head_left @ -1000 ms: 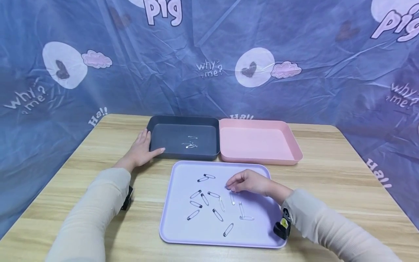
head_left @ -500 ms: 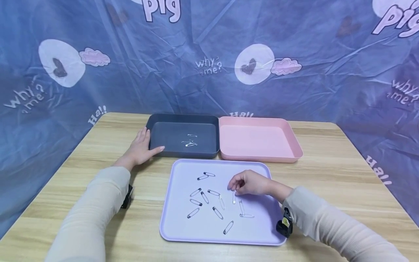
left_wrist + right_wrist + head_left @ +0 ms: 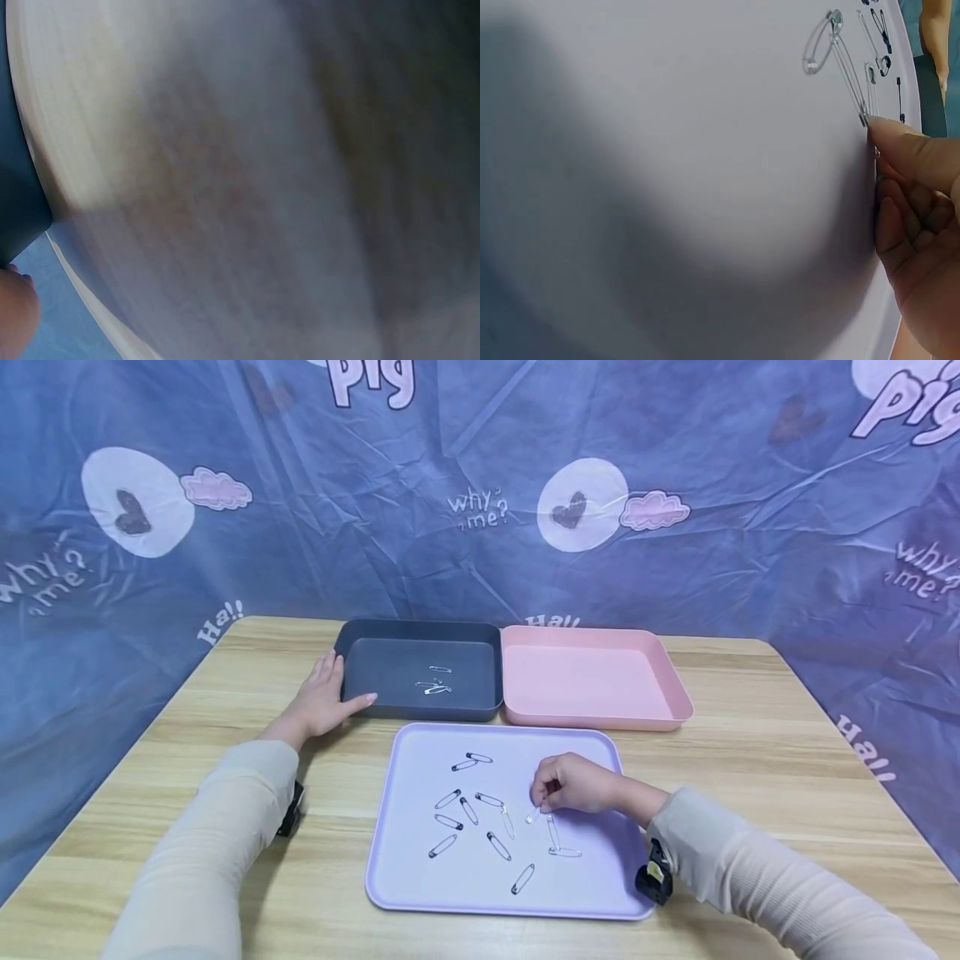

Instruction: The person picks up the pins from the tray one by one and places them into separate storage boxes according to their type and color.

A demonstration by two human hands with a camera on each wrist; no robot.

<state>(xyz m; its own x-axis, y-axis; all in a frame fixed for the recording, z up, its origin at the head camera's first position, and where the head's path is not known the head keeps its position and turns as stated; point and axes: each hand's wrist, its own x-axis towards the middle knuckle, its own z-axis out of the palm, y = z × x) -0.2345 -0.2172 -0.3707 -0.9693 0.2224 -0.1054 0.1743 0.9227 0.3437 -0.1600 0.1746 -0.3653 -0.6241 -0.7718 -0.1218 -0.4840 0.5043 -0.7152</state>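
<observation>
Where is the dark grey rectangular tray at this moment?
In the head view, the dark tray stands left of centre on the wooden table, directly left of the pink rectangular tray, the left hand at its near left corner.

Right grip (image 3: 576, 783) pinches pin (image 3: 532, 816) over lilac tray (image 3: 420, 891).

We note soft, bright light on the lavender tray (image 3: 450, 893), a diffuse shadow on its right side and, left of it, the table (image 3: 225, 187) blurred in left-wrist view.
</observation>
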